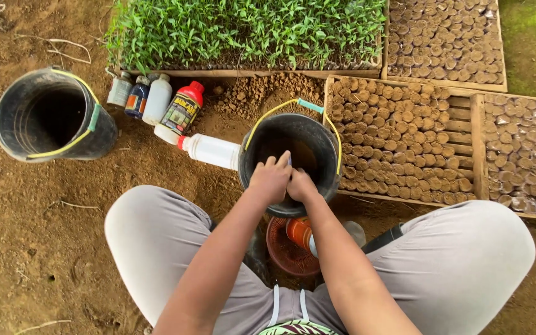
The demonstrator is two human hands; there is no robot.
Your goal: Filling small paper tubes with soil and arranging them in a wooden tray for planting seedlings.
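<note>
Over the black bucket (293, 155) between my knees, I see my left hand (270, 178) and right hand (301, 185) curled shut together on something small I cannot make out, with brown water already inside and bottles (156, 102) waiting beside.

Both forearms reach forward from the knees; the left hand (270, 178) and right hand (301, 185) meet, fingers curled, touching, over the black bucket (324, 149).

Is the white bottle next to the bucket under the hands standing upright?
No, the white bottle with the red cap lies on its side on the soil, touching the black bucket under both hands.
</note>
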